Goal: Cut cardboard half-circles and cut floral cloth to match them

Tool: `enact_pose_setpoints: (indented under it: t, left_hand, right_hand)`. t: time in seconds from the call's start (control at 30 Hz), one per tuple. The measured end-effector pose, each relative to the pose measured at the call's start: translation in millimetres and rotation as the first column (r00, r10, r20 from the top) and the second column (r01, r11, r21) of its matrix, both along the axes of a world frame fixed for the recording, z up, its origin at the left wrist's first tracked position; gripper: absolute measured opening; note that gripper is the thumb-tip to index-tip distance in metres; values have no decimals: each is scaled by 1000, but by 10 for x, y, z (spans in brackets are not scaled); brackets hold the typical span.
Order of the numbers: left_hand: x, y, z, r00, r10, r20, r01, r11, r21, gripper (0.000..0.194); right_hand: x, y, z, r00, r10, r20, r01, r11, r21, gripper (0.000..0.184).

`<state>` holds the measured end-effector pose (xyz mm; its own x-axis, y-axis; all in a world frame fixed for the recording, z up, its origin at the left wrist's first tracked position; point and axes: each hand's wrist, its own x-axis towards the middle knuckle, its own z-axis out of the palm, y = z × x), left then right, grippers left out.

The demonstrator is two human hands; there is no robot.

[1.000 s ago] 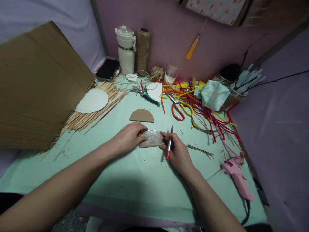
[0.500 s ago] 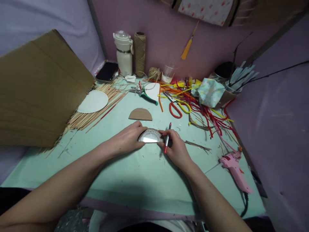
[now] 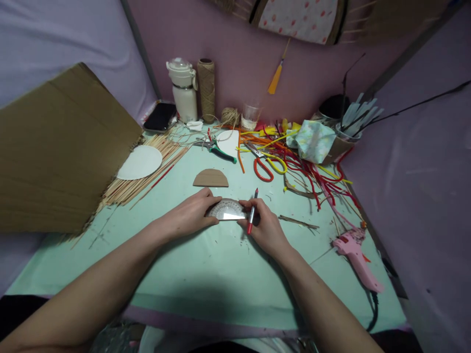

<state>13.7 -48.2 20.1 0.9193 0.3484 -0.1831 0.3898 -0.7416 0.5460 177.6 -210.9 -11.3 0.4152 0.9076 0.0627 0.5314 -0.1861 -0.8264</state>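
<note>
A clear half-round protractor (image 3: 227,210) is between my two hands, near the middle of the table. My left hand (image 3: 195,211) is closed on its left end, thumb below and fingers above. With thumb and forefinger, my right hand (image 3: 265,223) pinches the right end. That hand also carries a red pen (image 3: 252,215), slanting upright between its fingers, tip up. A piece of cardboard lies behind the protractor, mostly hidden by it. Just beyond my hands rests a cardboard half-disc (image 3: 211,178), flat on the table.
A large cardboard sheet (image 3: 66,157) leans at left over thin sticks (image 3: 147,182) and a white paper disc (image 3: 142,162). Pruning shears (image 3: 222,154), scissors (image 3: 263,169) and red pipe cleaners (image 3: 309,176) lie further back. A pink glue gun (image 3: 355,255) is at right.
The cardboard edge that showed below the protractor is now out of sight, and the protractor's straight edge is in line with my thumbs. Both hands keep their hold. The camera view has shifted slightly.
</note>
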Motion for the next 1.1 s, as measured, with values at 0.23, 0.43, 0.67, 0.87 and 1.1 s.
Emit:
enact_pose_setpoints:
  t: [0.23,0.43,0.67,0.87,1.1]
  left_hand:
    - [15,-1,1,1000,12,-7,-12,1000,22,46]
    - [25,-17,21,1000,-24,20,23,998,54,43]
    - [8,-13,23,997,-32,68,29,998,55,46]
    - [7,-2,8,997,-53,59,48,996,77,42]
    - [5,6,2,998,-42,48,38,996,84,48]
  right_hand:
    - [6,6,-21,1000,0,-8,0,1000,7,24]
    - [22,5,-52,1000,12,2,-13,999,39,27]
    - [24,1,-68,1000,18,21,-20,998,54,27]
    - [32,8,-96,1000,11,29,-12,998,63,28]
    - [20,15,-83,1000,3,15,-4,997,76,28]
